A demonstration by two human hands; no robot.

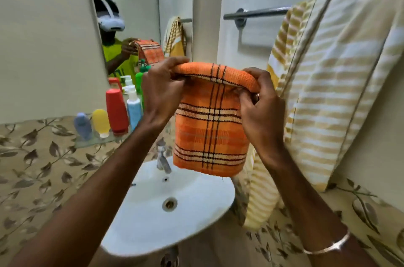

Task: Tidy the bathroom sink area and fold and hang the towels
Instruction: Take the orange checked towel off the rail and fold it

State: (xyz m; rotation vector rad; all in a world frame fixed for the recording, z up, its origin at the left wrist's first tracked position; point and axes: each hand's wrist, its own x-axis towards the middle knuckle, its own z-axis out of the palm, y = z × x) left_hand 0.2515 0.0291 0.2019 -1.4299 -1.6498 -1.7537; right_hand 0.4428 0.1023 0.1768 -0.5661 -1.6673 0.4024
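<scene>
An orange plaid towel (209,131), folded over, hangs in the air above the white sink (190,218). My left hand (161,89) pinches its top left corner and my right hand (260,105) pinches its top right corner. A yellow-and-white striped towel (323,96) hangs over the right part of the metal towel rail (255,13) on the right wall. The left end of the rail is bare.
A glass shelf (87,142) left of the sink holds several bottles: a blue one (82,125), a yellow one (101,122), a red one (116,111), a white pump bottle (133,107). A tap (162,160) stands behind the basin. The mirror (135,15) reflects a person.
</scene>
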